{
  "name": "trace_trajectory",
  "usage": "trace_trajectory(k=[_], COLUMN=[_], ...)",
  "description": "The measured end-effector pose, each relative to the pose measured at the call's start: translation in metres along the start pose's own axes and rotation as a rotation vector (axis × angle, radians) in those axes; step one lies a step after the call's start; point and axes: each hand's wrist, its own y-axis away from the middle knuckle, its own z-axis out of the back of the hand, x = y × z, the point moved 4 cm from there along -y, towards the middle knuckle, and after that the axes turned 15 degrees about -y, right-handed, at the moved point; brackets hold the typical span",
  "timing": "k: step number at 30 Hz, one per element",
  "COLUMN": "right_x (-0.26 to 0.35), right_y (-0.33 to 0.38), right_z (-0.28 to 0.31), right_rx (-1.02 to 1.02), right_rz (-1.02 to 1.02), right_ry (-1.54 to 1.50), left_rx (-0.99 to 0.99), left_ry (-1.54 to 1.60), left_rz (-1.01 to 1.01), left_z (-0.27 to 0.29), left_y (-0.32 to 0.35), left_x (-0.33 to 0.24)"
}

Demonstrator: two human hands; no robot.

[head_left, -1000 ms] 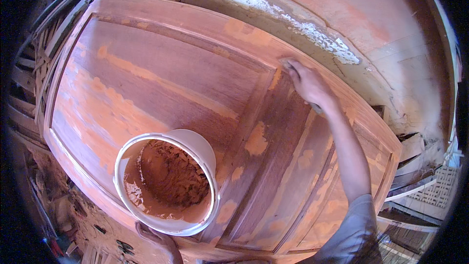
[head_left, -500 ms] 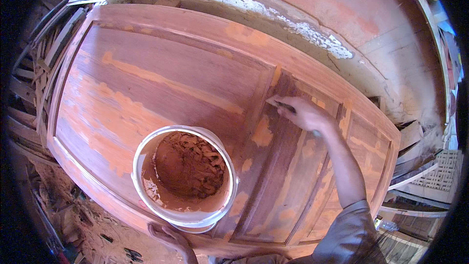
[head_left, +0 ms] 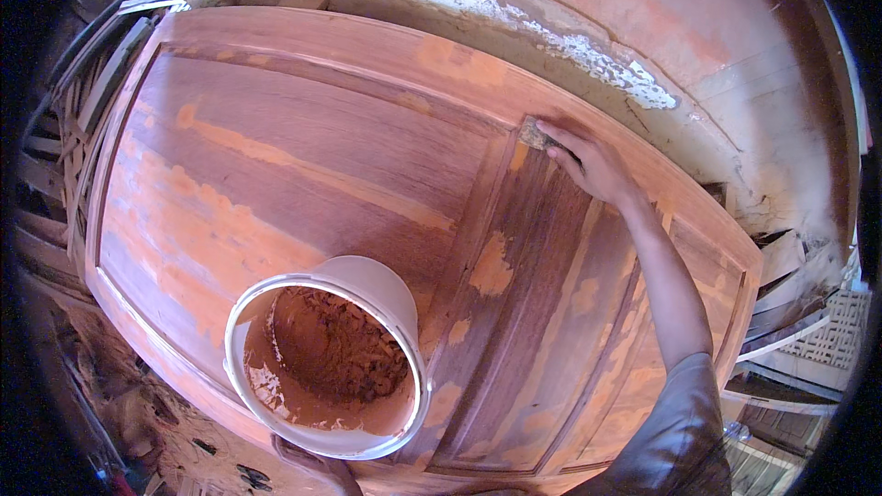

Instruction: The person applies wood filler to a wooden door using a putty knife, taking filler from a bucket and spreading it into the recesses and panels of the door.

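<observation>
A large reddish-brown wooden panelled door [head_left: 367,110] lies flat before me, smeared with orange filler patches. At the frame around its middle panel, my right hand [head_left: 593,165] is closed on a small flat scraper [head_left: 535,133] that touches the wood near the far edge. A white bucket [head_left: 377,289], partly full of crumbly reddish-brown filler [head_left: 340,349], is at the door's near side with its mouth tipped toward me. Below the bucket's rim a bit of my left hand [head_left: 317,467] shows; its fingers are hidden behind the bucket.
Scrap wood strips [head_left: 87,119] are piled along the left. Beyond the door's far edge runs a wall [head_left: 634,14] with peeling white and red paint. More boards and a white woven-pattern panel [head_left: 831,331] stand at the right. Dusty ground [head_left: 193,422] shows at the lower left.
My right hand has slid the scraper away from me, up to the far end of the middle frame. The bucket appears lower and more tipped, hiding more of my left hand.
</observation>
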Motion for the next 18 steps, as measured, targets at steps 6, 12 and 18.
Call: trace_trajectory(k=[6,12,18], right_x=[0.0,0.003,0.027], right_y=[-0.006,0.006,0.001], right_z=[-0.003,0.017,0.024], right_rx=[0.102,0.04,-0.053], right_rz=[-0.122,0.061,-0.136], right_ry=[0.05,0.184,-0.054], left_rx=[0.062,0.106,0.119], left_ry=[0.023,0.071,-0.008], left_rz=[0.016,0.044,0.011], left_z=[0.004,0.013,0.013], left_y=[-0.001,-0.004,-0.004], left_x=[-0.025,-0.039,-0.027])
